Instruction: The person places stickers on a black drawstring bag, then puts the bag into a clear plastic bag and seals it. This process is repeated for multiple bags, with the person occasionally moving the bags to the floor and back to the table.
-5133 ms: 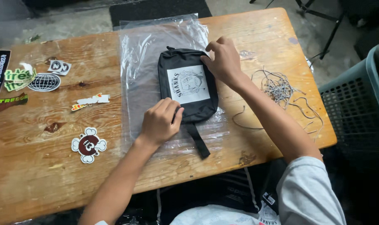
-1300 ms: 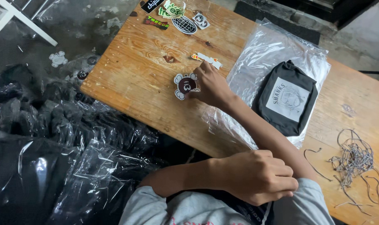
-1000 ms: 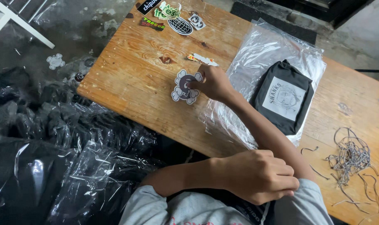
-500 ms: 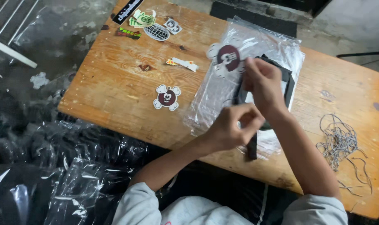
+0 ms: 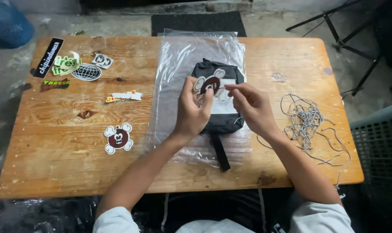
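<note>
A skull-and-crossbones sticker (image 5: 210, 83), dark red and white, is pinched in my left hand (image 5: 192, 110) and held up over a small black bag (image 5: 217, 117). My right hand (image 5: 250, 107) hovers just to the right of the sticker, thumb and forefinger together near its edge. The bag has a white label and a black strap (image 5: 220, 152) trailing toward me. It lies on a clear plastic sheet (image 5: 175, 73) spread over the wooden table (image 5: 62, 164).
A second skull sticker (image 5: 118, 138) lies on the table's left part. More stickers (image 5: 72, 68) sit at the far left corner, and a small strip sticker (image 5: 124, 96) nearer the middle. A tangle of grey string (image 5: 306, 123) lies right. A mesh basket (image 5: 379, 146) stands beside the table.
My left hand picked a skull sticker off the left part of the table and brought it over the bag. My right hand came up from my lap to meet it.
</note>
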